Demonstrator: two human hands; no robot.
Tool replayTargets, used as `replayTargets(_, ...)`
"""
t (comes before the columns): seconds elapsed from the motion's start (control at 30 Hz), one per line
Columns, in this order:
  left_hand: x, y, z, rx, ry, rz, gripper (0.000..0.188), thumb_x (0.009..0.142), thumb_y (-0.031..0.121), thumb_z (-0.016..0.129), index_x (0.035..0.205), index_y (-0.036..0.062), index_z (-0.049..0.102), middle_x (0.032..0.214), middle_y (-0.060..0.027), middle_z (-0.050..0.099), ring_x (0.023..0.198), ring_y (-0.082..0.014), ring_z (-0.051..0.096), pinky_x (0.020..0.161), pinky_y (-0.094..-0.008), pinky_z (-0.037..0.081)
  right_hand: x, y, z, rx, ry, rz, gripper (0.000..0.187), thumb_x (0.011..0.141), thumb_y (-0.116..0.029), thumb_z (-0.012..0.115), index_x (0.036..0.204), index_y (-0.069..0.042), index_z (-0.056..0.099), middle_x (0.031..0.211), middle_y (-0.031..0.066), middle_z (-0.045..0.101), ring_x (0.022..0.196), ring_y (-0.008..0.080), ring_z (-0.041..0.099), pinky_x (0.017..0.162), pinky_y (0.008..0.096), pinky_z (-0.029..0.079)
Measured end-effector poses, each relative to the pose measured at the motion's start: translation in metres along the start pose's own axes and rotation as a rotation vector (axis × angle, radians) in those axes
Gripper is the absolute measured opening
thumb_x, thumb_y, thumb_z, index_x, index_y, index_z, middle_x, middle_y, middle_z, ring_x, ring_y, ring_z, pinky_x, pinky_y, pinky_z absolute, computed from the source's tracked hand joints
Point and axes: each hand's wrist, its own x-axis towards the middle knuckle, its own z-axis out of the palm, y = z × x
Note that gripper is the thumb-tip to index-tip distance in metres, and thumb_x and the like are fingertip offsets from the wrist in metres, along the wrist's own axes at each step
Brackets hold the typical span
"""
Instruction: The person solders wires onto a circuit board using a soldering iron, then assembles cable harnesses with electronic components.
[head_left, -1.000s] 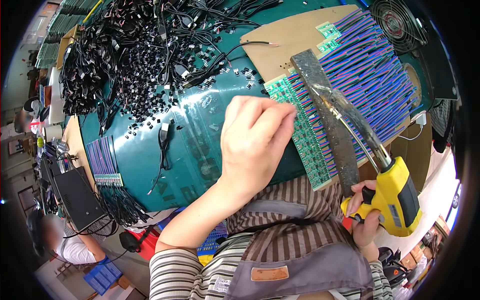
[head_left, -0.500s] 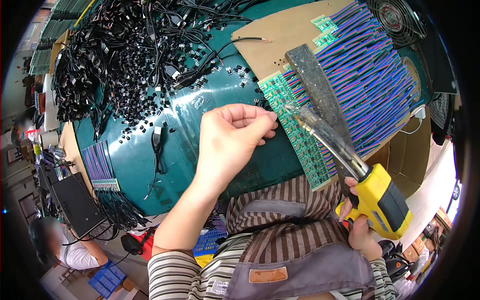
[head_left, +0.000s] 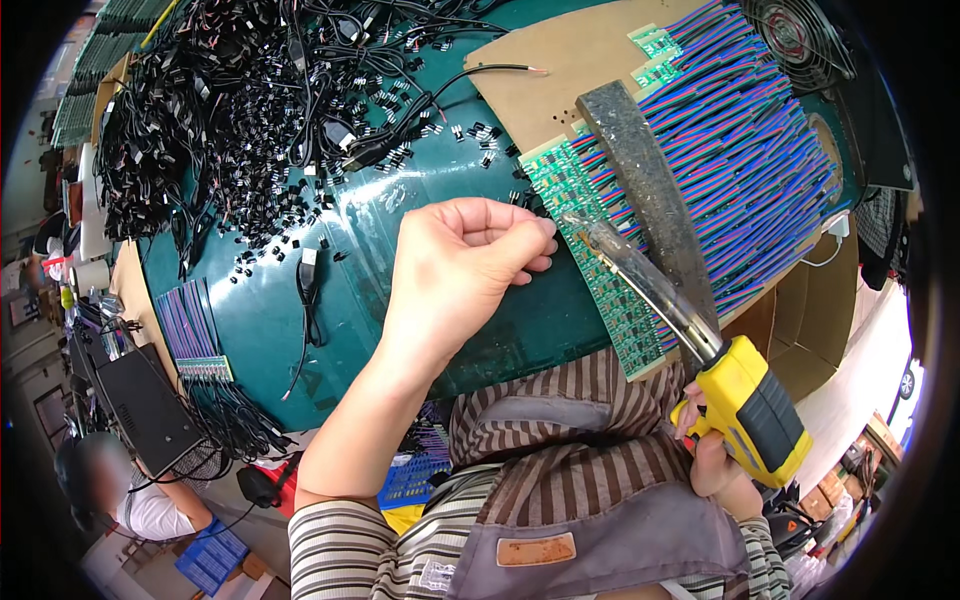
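My left hand [head_left: 465, 255] is closed in a pinch at the left edge of a long strip of green circuit boards [head_left: 597, 265]. Whatever its fingertips grip is too small to make out. My right hand [head_left: 715, 450] grips a yellow and black soldering gun [head_left: 757, 410] by its handle, a finger at the trigger. The gun's metal barrel slants up and left over the boards, its tip close to their upper part, just right of my left fingertips. A dark, worn metal bar [head_left: 650, 190] lies across the wires beside the board strip.
Blue, red and black wires [head_left: 745, 170] fan out rightward over brown cardboard [head_left: 535, 65]. Black cables [head_left: 210, 110] and small black connectors heap on the green mat [head_left: 365, 340] at left. A fan [head_left: 795, 40] stands far right. A person [head_left: 150, 500] sits at lower left.
The soldering gun has shifted slightly left, and its tip sits a little nearer my left fingertips. My left hand keeps its pinch almost in place.
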Motion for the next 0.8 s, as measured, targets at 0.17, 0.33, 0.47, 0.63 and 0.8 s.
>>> replayTargets(0.17, 0.001, 0.002, 0.0, 0.011, -0.005, -0.02, 0.015, 0.083, 0.011, 0.069, 0.086, -0.0033, 0.07, 0.078, -0.0098, 0.071, 0.068, -0.0134, 0.067, 0.061, -0.0224, 0.051, -0.004, -0.008, 0.003, 0.154, 0.112, 0.339, 0.024, 0.069, -0.016, 0.068, 0.09, -0.005, 0.067, 0.09, 0.0095, 0.066, 0.08, 0.0237, 0.067, 0.07, 0.0325, 0.052)
replayTargets(0.33, 0.001, 0.001, 0.001, 0.024, 0.014, -0.014, 0.015, 0.083, 0.012, 0.069, 0.086, -0.0031, 0.07, 0.078, -0.0093, 0.071, 0.068, -0.0128, 0.067, 0.061, -0.0222, 0.051, -0.004, -0.003, 0.001, -0.062, 0.0, 0.111, 0.025, 0.07, -0.016, 0.065, 0.091, -0.004, 0.068, 0.09, 0.0127, 0.065, 0.079, 0.0289, 0.066, 0.069, 0.0337, 0.052)
replayTargets(0.47, 0.0, 0.001, 0.002, 0.016, 0.028, -0.005, 0.016, 0.083, 0.012, 0.07, 0.085, -0.0032, 0.069, 0.077, -0.009, 0.071, 0.067, -0.0126, 0.067, 0.062, -0.0221, 0.051, -0.008, 0.0, 0.002, 0.071, 0.045, 0.069, 0.028, 0.069, -0.022, 0.065, 0.09, -0.004, 0.068, 0.088, 0.0132, 0.063, 0.076, 0.0285, 0.064, 0.067, 0.0345, 0.051)
replayTargets(0.63, -0.001, 0.001, 0.004, 0.027, 0.046, 0.001, 0.016, 0.083, 0.013, 0.07, 0.085, -0.0033, 0.069, 0.077, -0.0087, 0.07, 0.067, -0.0125, 0.067, 0.062, -0.0221, 0.051, -0.016, 0.01, 0.001, 0.104, 0.005, 0.122, 0.027, 0.07, -0.025, 0.065, 0.088, -0.005, 0.067, 0.084, 0.0119, 0.061, 0.072, 0.0275, 0.063, 0.065, 0.0343, 0.051)
replayTargets(0.8, -0.001, -0.001, 0.004, 0.019, 0.043, 0.02, 0.017, 0.082, 0.013, 0.07, 0.084, -0.0031, 0.07, 0.076, -0.0082, 0.07, 0.066, -0.0118, 0.066, 0.061, -0.0217, 0.05, -0.015, -0.001, 0.0, 0.287, 0.026, 0.244, 0.035, 0.076, -0.031, 0.066, 0.095, -0.002, 0.064, 0.082, 0.0074, 0.06, 0.073, 0.0209, 0.062, 0.066, 0.0318, 0.05)
